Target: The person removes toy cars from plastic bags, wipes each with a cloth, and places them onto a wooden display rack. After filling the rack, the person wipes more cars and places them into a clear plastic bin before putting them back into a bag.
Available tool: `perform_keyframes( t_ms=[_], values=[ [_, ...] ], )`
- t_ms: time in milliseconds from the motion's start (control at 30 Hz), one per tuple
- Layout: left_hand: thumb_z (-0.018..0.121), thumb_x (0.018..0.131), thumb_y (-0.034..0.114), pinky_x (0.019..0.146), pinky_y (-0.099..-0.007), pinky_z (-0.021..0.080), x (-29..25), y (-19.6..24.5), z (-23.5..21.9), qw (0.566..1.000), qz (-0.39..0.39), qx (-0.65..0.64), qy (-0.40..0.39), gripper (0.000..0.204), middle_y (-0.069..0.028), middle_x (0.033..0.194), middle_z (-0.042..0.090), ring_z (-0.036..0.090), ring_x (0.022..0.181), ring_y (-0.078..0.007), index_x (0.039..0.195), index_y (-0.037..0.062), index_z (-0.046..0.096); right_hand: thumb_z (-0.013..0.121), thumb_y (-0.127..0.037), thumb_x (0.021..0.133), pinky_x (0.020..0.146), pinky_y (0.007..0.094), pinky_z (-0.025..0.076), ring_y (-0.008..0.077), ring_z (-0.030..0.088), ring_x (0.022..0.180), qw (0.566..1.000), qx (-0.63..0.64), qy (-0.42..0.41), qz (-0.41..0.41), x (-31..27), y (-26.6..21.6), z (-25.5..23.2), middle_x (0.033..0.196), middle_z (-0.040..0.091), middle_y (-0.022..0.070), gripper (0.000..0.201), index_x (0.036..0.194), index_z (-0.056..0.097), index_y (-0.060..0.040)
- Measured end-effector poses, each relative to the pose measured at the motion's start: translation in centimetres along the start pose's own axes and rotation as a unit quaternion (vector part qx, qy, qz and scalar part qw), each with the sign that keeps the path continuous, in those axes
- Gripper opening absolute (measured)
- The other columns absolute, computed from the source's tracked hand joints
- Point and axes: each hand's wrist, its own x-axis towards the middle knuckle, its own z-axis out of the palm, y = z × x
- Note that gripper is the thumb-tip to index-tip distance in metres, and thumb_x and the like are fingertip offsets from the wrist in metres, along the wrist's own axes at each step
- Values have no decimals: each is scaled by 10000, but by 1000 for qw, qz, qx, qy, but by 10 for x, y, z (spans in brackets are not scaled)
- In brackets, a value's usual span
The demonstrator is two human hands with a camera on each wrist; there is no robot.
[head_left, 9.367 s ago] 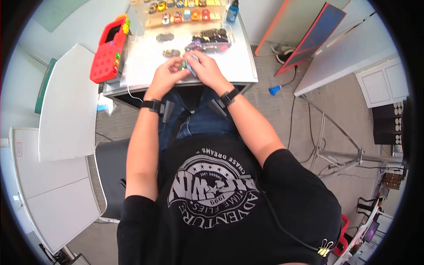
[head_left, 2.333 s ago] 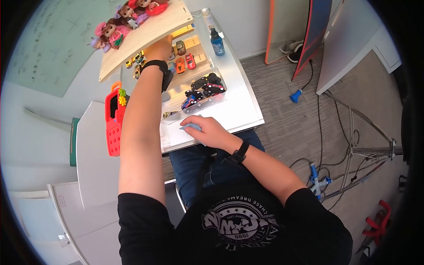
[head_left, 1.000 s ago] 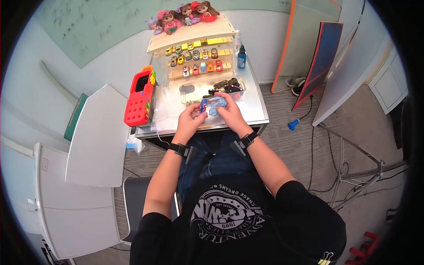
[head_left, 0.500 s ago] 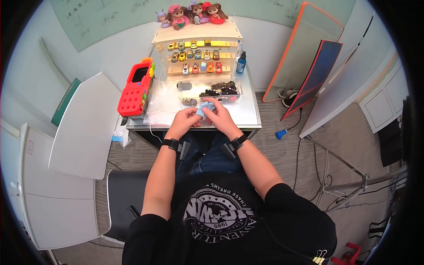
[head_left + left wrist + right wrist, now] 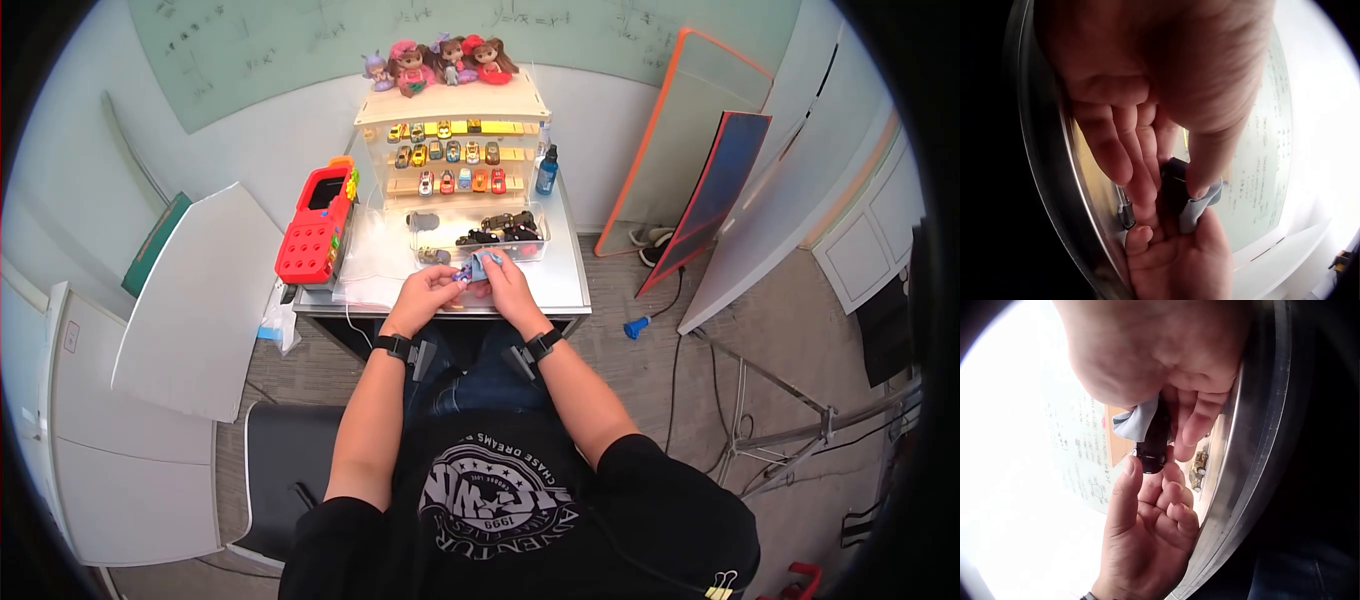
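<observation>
Head | clear bin (image 5: 457,220): dark cars (image 5: 507,221) | left hand (image 5: 425,297) pinches toy car (image 5: 1152,455) | right hand (image 5: 511,291) grips cloth (image 5: 1137,423)

Office-like room with formula-marked board (image 5: 570,42)

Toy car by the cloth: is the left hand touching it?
Touching: the right wrist view shows the left hand pinching one end of the toy car with thumb and fingers.

"1999" on shirt (image 5: 520,510), formulas (image 5: 530,19) (seemingly) on board (image 5: 590,55)
</observation>
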Motion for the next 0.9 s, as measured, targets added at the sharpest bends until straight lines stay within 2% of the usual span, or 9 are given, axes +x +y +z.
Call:
perform_keyframes(
  t_ms=[67,133,200,333,400,533,667,733,900],
  values=[
    [760,966,150,726,-260,584,1,-4,0,1000,10,8,-16,336,-53,951,728,701,804,-110,1241,-16,660,544,-315,1106,685,266,564,126,696,808,1000,-12,4,-15,2,0,1,1065,703,63,362,1328,601,-34],
    [761,962,122,740,-246,588,1,-4,1,1000,16,1,-15,333,-51,950,729,702,806,-108,1243,-18,650,640,-284,1061,694,262,555,97,660,866,999,-36,-9,-8,-2,-7,3,1067,698,54,338,1303,604,-51],
    [764,958,116,743,-247,593,1,-3,-2,999,16,0,-32,332,-46,944,724,699,808,-103,1238,-17,645,667,-265,1046,690,260,550,90,644,869,980,-182,-10,-79,-11,-20,13,1045,698,43,323,1289,608,-61],
    [760,958,118,740,-254,591,1,2,-3,999,20,20,-32,310,-48,950,719,693,829,-102,1217,-20,661,647,-274,1060,695,251,552,83,652,841,987,-126,-12,-96,0,-2,7,1011,700,36,319,1294,603,-62],
    [748,965,116,735,-253,588,0,4,-1,1000,-2,13,-26,302,-48,943,717,690,822,-104,1222,-14,656,625,-277,1073,707,244,553,73,663,816,999,-28,-12,31,0,-3,1,983,696,31,311,1295,599,-62],
    [733,976,109,736,-250,586,-3,6,-3,1000,-22,-10,-16,340,-49,944,716,698,830,-108,1276,-17,636,630,-280,1068,718,246,556,74,670,807,997,54,-35,32,5,6,-7,981,691,33,290,1270,614,-72],
    [716,990,100,742,-254,599,0,4,-7,999,-2,-29,-19,413,-60,972,723,697,818,-107,1373,1,597,668,-258,1040,731,258,556,90,676,818,997,-72,-32,-22,-4,-7,5,1025,701,50,305,1284,611,-84],
    [710,992,94,741,-254,599,0,2,-7,999,-2,-35,-20,430,-63,975,724,698,818,-109,1395,6,588,698,-230,1014,740,270,556,99,680,829,982,-157,-29,-98,-2,-1,7,1069,708,64,335,1304,605,-89],
    [697,1010,111,747,-260,598,3,-3,-7,998,10,-56,-15,432,-64,996,723,697,827,-113,1409,9,568,655,-232,1045,714,269,554,91,677,803,995,-90,-47,-26,-8,-12,6,1046,712,59,302,1302,610,-80]
  ],
)
